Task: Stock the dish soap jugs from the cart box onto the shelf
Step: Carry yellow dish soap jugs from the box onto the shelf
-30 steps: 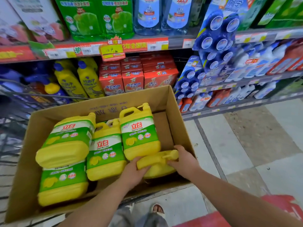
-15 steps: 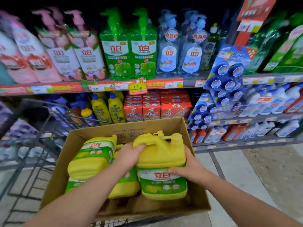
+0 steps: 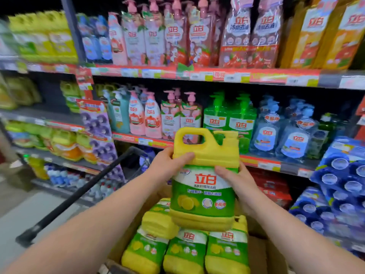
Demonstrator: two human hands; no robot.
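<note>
Left hand (image 3: 169,168) and right hand (image 3: 238,181) grip the upright jug (image 3: 205,180) from either side, above the box (image 3: 262,256). Apparently four jugs (image 3: 185,252) lie inside the box.

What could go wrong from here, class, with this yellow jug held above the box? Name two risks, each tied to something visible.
1. The left hand and right hand grip the jug by its sides, not its handle; it may slip onto the jugs below.
2. The shelf ahead is packed with pump bottles; pushing it in there may topple some.
</note>
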